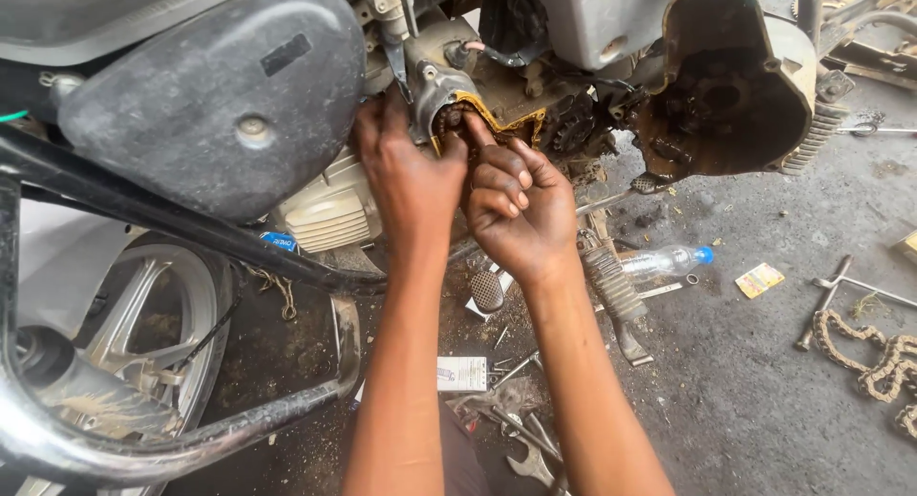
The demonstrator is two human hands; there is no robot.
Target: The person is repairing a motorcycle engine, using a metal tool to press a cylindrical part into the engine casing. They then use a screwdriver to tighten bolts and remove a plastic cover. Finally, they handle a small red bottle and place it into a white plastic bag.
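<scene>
The engine opening (pixel 478 124) sits low on the motorcycle, beside the dark side panel. It is uncovered, grimy and rust-brown inside, and edged by a torn yellowish gasket (pixel 516 122) hanging along its rim.

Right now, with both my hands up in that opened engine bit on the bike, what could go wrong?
1. The right hand has a finger poked inside the opened engine part; its edges and the sprocket beside it could nick or pinch it.
2. Both hands look greasy, so the left hand might slip off.
3. Spanners and a loose chain lie on the floor, so small parts could get lost.
</scene>
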